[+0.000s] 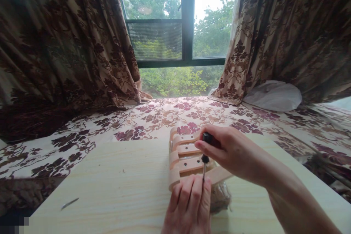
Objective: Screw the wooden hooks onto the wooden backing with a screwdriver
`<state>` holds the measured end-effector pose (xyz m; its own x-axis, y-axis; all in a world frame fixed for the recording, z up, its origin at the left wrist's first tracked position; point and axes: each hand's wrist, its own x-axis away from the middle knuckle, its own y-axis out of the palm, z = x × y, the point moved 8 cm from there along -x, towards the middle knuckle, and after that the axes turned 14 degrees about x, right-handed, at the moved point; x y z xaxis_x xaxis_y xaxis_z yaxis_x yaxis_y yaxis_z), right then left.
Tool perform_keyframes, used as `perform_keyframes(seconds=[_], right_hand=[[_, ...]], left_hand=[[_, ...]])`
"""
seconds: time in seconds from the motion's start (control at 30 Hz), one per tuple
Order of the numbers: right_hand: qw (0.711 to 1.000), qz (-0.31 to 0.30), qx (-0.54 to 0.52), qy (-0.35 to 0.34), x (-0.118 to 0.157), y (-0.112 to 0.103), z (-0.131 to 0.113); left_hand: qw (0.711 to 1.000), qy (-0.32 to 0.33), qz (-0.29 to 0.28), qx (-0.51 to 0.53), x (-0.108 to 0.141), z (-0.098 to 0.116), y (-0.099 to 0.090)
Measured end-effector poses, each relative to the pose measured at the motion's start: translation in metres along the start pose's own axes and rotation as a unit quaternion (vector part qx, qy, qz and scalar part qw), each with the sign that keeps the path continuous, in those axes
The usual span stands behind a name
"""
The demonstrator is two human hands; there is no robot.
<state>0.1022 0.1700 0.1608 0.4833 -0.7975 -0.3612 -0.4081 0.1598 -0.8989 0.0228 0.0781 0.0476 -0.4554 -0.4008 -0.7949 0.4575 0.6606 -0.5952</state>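
A screwdriver (205,158) with a black handle stands nearly upright, its handle gripped by my right hand (233,150). The tip of its metal shaft reaches down to the fingers of my left hand (189,203). Those fingers are pressed together over the near end of a ribbed object with peach-coloured bands (189,166), and what lies under them is hidden. Dark screws show in several of the bands. One loose-looking strip (218,174) sticks out to the right under my right hand. Below it sits a crumpled, clear-wrapped brownish bundle (220,197).
The work rests on a pale wooden board (117,179). A small thin metal piece (70,203) lies at its left. Behind are a floral cloth (164,115), a white plastic bag (274,95), patterned curtains (109,44) and a window (188,18).
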Motion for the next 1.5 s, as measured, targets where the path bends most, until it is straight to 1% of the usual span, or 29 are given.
perform_keyframes(seconds=[0.17, 0.23, 0.3, 0.4, 0.47, 0.57, 0.7, 0.77, 0.8, 0.9, 0.97, 1.0, 1.07, 1.17, 1.23, 1.3, 1.43, 1.5], right_hand=[[0.996, -0.032, -0.038, -0.08, 0.011, -0.005, -0.018], [0.994, -0.038, -0.046, -0.095, 0.01, -0.004, -0.021], [0.996, -0.025, -0.037, -0.076, 0.003, 0.0, -0.016], [1.0, 0.006, -0.017, -0.013, -0.006, 0.002, 0.0], [1.0, 0.019, 0.003, 0.012, -0.006, 0.0, 0.005], [1.0, 0.016, 0.02, -0.008, 0.002, -0.007, 0.0], [0.996, -0.031, -0.035, -0.079, 0.012, -0.008, -0.018], [0.994, -0.039, -0.051, -0.091, 0.012, -0.006, -0.021], [0.995, -0.035, -0.05, -0.084, 0.009, -0.004, -0.019], [0.999, -0.009, -0.038, -0.032, 0.0, 0.0, -0.006], [1.0, 0.003, -0.022, -0.002, -0.003, 0.0, 0.001], [1.0, 0.005, -0.013, 0.003, -0.002, -0.001, 0.002], [1.0, -0.002, -0.004, -0.011, 0.002, -0.004, 0.0], [0.996, -0.046, -0.037, -0.066, 0.011, -0.005, -0.011], [0.993, -0.067, -0.056, -0.084, 0.013, -0.004, -0.015], [0.994, -0.061, -0.054, -0.075, 0.01, -0.001, -0.012], [0.999, -0.021, -0.041, -0.028, -0.001, 0.006, -0.002], [1.0, -0.004, -0.022, -0.012, -0.002, 0.004, 0.002]], left_hand=[[1.0, 0.007, -0.001, 0.001, 0.001, 0.001, 0.001], [1.0, 0.006, -0.001, 0.003, 0.001, 0.001, 0.0], [1.0, 0.005, -0.002, 0.0, 0.001, 0.001, 0.0], [1.0, 0.007, -0.003, -0.004, 0.001, 0.001, -0.001], [1.0, 0.009, -0.003, -0.002, 0.001, 0.001, -0.001], [1.0, 0.009, -0.003, -0.002, 0.001, 0.001, -0.001], [1.0, 0.003, -0.005, -0.001, 0.0, 0.002, -0.001], [1.0, 0.002, -0.004, 0.002, 0.0, 0.001, -0.001], [1.0, 0.003, -0.005, 0.001, 0.0, 0.001, -0.001], [1.0, 0.011, -0.01, -0.003, -0.001, 0.001, 0.0], [1.0, 0.013, -0.014, -0.004, -0.001, 0.001, 0.0], [1.0, 0.011, -0.013, -0.003, -0.001, 0.001, 0.0], [1.0, 0.008, -0.01, 0.0, -0.001, 0.001, -0.001], [1.0, 0.006, -0.007, 0.003, 0.0, 0.002, -0.002], [1.0, 0.004, -0.008, 0.003, 0.0, 0.002, -0.002], [1.0, 0.004, -0.008, 0.003, -0.001, 0.003, -0.002], [1.0, 0.008, -0.008, 0.002, 0.0, 0.002, 0.0], [1.0, 0.009, -0.006, 0.002, 0.0, 0.001, 0.0]])
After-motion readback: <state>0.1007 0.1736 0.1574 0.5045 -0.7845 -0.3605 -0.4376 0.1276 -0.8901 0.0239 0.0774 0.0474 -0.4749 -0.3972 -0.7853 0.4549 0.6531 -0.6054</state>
